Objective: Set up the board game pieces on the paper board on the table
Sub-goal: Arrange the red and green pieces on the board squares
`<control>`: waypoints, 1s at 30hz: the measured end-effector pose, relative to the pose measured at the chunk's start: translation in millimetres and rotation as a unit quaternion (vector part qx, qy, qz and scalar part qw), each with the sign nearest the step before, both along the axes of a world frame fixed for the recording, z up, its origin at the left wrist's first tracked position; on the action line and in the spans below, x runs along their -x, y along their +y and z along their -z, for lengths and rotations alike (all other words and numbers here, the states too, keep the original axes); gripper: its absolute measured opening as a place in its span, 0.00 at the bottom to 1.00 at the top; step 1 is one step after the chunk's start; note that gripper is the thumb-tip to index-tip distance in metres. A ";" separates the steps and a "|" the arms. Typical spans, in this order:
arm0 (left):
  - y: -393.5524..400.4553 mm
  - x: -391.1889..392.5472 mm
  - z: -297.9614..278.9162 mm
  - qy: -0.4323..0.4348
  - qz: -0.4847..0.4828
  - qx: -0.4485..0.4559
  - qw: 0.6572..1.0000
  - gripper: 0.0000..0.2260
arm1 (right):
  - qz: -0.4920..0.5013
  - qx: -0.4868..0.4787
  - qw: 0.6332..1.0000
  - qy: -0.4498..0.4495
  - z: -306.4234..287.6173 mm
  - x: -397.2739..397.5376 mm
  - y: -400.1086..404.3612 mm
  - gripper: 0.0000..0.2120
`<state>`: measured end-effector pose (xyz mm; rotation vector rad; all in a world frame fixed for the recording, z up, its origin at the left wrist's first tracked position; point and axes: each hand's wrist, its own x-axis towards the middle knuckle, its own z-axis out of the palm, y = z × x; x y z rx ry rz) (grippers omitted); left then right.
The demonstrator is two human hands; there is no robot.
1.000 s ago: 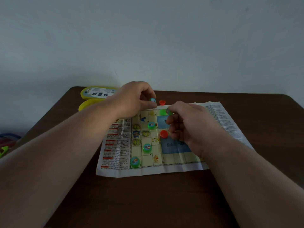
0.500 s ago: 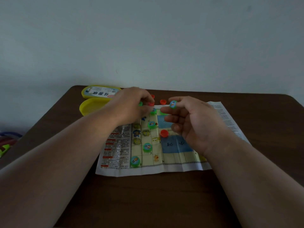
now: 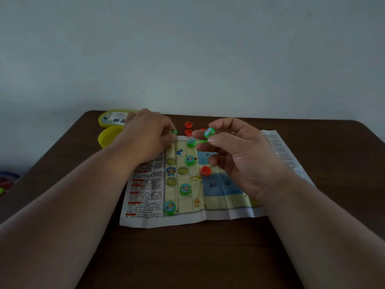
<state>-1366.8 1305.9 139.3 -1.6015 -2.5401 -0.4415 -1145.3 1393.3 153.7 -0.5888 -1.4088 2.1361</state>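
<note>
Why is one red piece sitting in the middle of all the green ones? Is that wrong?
Possibly. One red piece lies alone on the paper board, at the edge of the blue area near green pieces, while other red pieces wait off the board on the table. The right hand holds a green piece.

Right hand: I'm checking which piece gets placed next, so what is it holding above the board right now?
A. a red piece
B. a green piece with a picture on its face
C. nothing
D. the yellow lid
B: the right hand pinches a green piece with a picture on its face between thumb and fingertips, lifted above the paper board.
</note>
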 end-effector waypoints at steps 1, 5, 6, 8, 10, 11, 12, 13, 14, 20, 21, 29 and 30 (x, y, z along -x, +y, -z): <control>-1.4 0.0 -1.4 -0.033 0.000 -0.031 0.999 0.07 | -0.003 -0.007 1.000 0.005 -0.1 -0.5 -0.1 0.10; -11.4 -2.3 -15.6 -0.167 -0.003 -0.153 0.974 0.09 | -0.010 -0.032 0.999 0.014 -0.1 -1.0 -0.3 0.10; -15.3 -3.2 -19.2 -0.196 0.003 -0.167 0.966 0.11 | -0.008 -0.044 0.999 0.009 0.3 -1.1 -0.2 0.10; -22.9 -4.9 -22.5 -0.236 0.023 -0.171 0.956 0.12 | -0.002 -0.074 0.997 -0.010 0.8 -1.6 -0.3 0.10; -30.0 -5.5 -19.2 -0.258 0.035 -0.156 0.953 0.10 | 0.007 -0.090 0.996 -0.029 1.5 -1.2 -1.0 0.11; -32.8 -6.3 -16.7 -0.266 0.038 -0.149 0.952 0.10 | 0.011 -0.092 0.995 -0.037 1.4 -0.8 -1.3 0.10; -35.6 -6.5 -14.0 -0.271 0.040 -0.143 0.951 0.09 | 0.015 -0.093 0.995 -0.045 1.5 -0.1 -1.8 0.10; -37.6 -6.5 -11.2 -0.272 0.043 -0.138 0.952 0.09 | 0.020 -0.097 0.994 -0.055 1.9 0.5 -1.8 0.10; -39.0 -5.7 -8.6 -0.273 0.044 -0.134 0.952 0.09 | 0.028 -0.106 0.992 -0.066 2.4 0.8 -1.6 0.10; -41.8 -7.3 -6.2 -0.310 0.052 -0.108 0.943 0.15 | 0.056 -0.135 0.984 -0.106 3.6 0.9 -0.8 0.11; -41.2 -8.3 -6.8 -0.311 0.055 -0.107 0.943 0.15 | 0.055 -0.131 0.984 -0.106 3.4 0.4 -0.1 0.11; -39.8 -8.5 -7.8 -0.265 0.050 -0.092 0.959 0.12 | 0.040 -0.094 0.988 -0.114 6.4 3.4 -0.9 0.12; -40.1 -7.4 -8.4 -0.258 0.050 -0.091 0.961 0.12 | 0.042 -0.107 0.986 -0.120 6.4 3.6 -1.1 0.12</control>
